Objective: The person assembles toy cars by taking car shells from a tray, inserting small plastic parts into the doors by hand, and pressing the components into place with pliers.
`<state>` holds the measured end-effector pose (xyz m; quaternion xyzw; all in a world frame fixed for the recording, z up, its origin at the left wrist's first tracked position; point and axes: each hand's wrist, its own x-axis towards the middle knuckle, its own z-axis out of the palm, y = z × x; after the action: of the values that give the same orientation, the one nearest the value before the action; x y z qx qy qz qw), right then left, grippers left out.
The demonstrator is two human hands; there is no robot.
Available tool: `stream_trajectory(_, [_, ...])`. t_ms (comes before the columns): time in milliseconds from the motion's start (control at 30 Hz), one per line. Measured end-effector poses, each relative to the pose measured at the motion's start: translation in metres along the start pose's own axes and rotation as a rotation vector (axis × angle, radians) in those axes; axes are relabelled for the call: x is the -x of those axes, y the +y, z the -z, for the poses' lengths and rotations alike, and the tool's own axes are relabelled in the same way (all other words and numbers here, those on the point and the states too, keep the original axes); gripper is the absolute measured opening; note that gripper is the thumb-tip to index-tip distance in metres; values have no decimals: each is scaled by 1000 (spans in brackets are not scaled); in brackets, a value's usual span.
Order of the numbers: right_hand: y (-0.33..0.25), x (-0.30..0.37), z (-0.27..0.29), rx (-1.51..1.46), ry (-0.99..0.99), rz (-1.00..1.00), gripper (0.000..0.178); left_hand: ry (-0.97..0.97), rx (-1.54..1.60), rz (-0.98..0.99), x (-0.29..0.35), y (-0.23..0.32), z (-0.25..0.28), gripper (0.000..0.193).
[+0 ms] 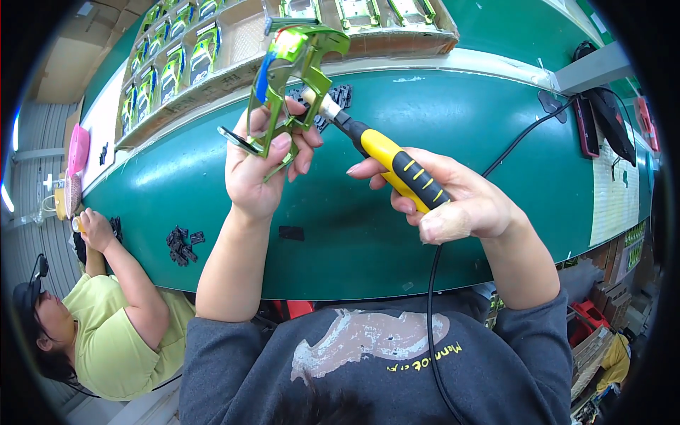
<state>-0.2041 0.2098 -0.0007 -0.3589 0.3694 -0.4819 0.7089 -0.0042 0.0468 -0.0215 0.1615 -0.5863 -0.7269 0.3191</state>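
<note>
My left hand [256,166] is closed around a glossy green plastic frame [287,49] with a blue patch, raised above the table. The frame has an open, curved shape with several arms. My right hand [471,202] grips a corded hand tool [398,166] with a yellow and black handle, shaped like a soldering iron. Its pale tip points up and left and meets the frame's edge in this view; whether it touches, I cannot tell. Behind the tip lie small black plastic pieces [343,95], partly hidden by my hand and the frame.
A cardboard tray [397,44] of similar green frames stands at the back. Loose black pieces [180,246] and one single black piece [291,232] lie on the green table [368,241]. The tool's black cord [433,304] passes over my front. At left sits a co-worker [117,333].
</note>
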Motion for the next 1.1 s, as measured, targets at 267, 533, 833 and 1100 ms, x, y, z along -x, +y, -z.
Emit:
stream_trajectory(267, [-6, 1, -5, 79, 51, -93, 59, 14, -93, 21, 3, 0, -4, 46])
stream_trajectory(533, [-3, 2, -12, 61, 18, -81, 59, -10, -4, 13, 3, -4, 0, 44])
stream_trajectory(833, [-27, 20, 15, 1237, 608, -179, 47, 75, 742, 293, -6, -3, 19, 38])
stream_trajectory(1100, [-27, 27, 31, 1473, 775, 208, 40, -166, 226, 99, 1, -4, 2, 40])
